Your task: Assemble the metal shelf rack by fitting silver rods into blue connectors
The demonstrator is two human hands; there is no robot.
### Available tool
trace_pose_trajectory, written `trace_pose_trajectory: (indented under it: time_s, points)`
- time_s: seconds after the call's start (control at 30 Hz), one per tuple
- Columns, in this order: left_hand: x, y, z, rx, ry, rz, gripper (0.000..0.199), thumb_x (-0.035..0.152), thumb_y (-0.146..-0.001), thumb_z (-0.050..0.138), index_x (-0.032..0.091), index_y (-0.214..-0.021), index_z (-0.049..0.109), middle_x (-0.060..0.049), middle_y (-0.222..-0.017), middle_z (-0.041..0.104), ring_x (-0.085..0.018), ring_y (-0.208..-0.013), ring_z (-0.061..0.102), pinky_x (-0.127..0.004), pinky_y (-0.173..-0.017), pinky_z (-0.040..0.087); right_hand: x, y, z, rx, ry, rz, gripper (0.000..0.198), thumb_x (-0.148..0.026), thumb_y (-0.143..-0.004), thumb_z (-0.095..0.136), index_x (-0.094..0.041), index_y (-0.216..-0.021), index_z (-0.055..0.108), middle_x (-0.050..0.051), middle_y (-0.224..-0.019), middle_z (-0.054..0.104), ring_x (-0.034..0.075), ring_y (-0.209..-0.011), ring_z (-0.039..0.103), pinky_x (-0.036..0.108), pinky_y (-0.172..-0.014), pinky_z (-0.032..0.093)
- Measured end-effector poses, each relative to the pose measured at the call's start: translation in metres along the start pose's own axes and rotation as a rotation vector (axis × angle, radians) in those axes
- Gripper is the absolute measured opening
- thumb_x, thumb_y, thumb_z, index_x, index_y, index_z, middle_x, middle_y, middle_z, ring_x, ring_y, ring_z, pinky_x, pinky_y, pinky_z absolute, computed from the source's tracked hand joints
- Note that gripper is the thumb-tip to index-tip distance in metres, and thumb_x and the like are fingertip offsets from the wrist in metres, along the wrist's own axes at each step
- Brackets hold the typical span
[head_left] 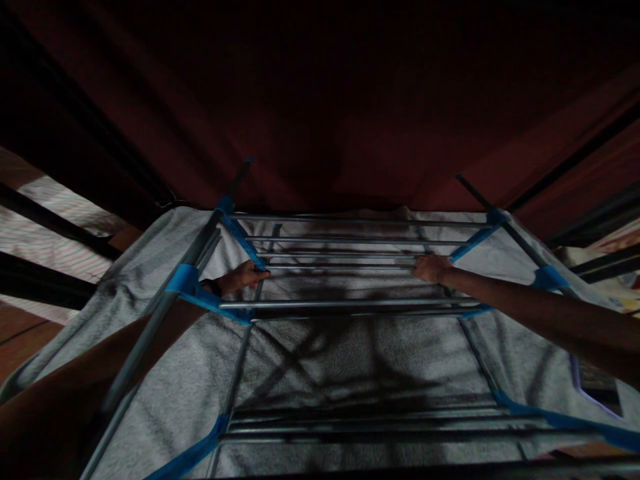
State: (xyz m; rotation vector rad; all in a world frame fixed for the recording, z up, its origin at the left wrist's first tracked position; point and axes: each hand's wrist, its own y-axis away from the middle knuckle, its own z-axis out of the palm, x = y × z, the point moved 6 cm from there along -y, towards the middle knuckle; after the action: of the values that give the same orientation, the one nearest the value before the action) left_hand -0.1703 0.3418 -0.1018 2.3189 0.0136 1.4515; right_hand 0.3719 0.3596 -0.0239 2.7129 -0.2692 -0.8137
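Observation:
A rack of grey metal tubes and blue plastic joints (287,304), like a shoe rack or drying rack, rests on a grey cloth. At its far left, my left hand (246,275) is closed around the end of a blue side bracket (249,247), its arm passing behind a left-hand pole (165,313). Across from it, my right hand (433,269) is closed over the right end of a thin cross tube (345,267), close to the right blue bracket (466,250). Its fingertips are hard to make out in the dim light.
The grey cloth (190,360) is spread beneath the rack. A dark red surface (320,133) rises behind it. Dark bars (45,280) stand at the left beside striped fabric (60,213). More cross tubes (380,420) sit low in front.

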Motion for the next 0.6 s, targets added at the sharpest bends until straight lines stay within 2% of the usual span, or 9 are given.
trace_pose_trajectory:
  time_s: [0.07, 0.13, 0.2, 0.27, 0.37, 0.6]
  points:
    - [-0.001, -0.002, 0.0, 0.001, -0.032, 0.007, 0.049, 0.062, -0.06, 0.081, 0.02, -0.069, 0.059, 0.0, -0.063, 0.05, -0.014, -0.058, 0.048, -0.027, -0.054, 0.042, -0.025, 0.0, 0.026, -0.093, 0.092, -0.109, 0.019, -0.012, -0.073, 0.075, -0.019, -0.065, 0.059, 0.005, -0.07, 0.062, 0.025, -0.091, 0.066, 0.038, -0.093, 0.051]
    - [0.002, -0.002, 0.0, 0.024, -0.052, 0.001, 0.05, 0.063, -0.058, 0.081, 0.02, -0.068, 0.057, 0.0, -0.063, 0.051, -0.014, -0.058, 0.048, -0.027, -0.053, 0.042, -0.054, 0.005, 0.053, -0.186, 0.209, -0.31, 0.006, -0.019, -0.082, 0.07, -0.019, -0.087, 0.067, 0.008, -0.097, 0.07, 0.024, -0.104, 0.065, 0.034, -0.1, 0.047]
    - [0.006, 0.002, 0.0, 0.042, -0.06, -0.007, 0.051, 0.063, -0.057, 0.081, 0.02, -0.069, 0.057, 0.0, -0.063, 0.051, -0.014, -0.057, 0.048, -0.027, -0.052, 0.042, -0.082, 0.016, 0.078, -0.251, 0.451, -0.572, 0.021, -0.024, -0.092, 0.059, -0.018, -0.111, 0.065, 0.012, -0.118, 0.067, 0.025, -0.111, 0.063, 0.035, -0.099, 0.047]
    - [0.011, 0.006, 0.002, 0.04, -0.057, -0.001, 0.051, 0.064, -0.058, 0.08, 0.02, -0.07, 0.058, 0.0, -0.064, 0.052, -0.014, -0.058, 0.048, -0.026, -0.053, 0.041, -0.102, 0.023, 0.096, -0.253, 0.657, -0.721, 0.028, -0.024, -0.097, 0.049, -0.019, -0.123, 0.059, 0.013, -0.125, 0.065, 0.026, -0.111, 0.063, 0.036, -0.096, 0.048]
    - [0.012, 0.009, 0.002, 0.06, -0.04, 0.001, 0.053, 0.064, -0.059, 0.08, 0.019, -0.079, 0.061, -0.001, -0.072, 0.056, -0.015, -0.065, 0.052, -0.026, -0.056, 0.044, -0.121, 0.021, 0.112, -0.236, 0.724, -0.717, 0.029, -0.024, -0.1, 0.044, -0.02, -0.125, 0.058, 0.013, -0.126, 0.065, 0.026, -0.11, 0.063, 0.036, -0.093, 0.049]
    - [-0.004, 0.003, 0.001, 0.081, 0.003, -0.011, 0.059, 0.061, -0.058, 0.083, 0.019, -0.094, 0.062, 0.001, -0.074, 0.054, -0.015, -0.065, 0.051, -0.025, -0.054, 0.043, -0.144, 0.0, 0.153, -0.295, 0.569, -0.695, 0.031, -0.032, -0.105, 0.036, -0.027, -0.121, 0.062, 0.007, -0.12, 0.069, 0.025, -0.11, 0.063, 0.035, -0.092, 0.047]
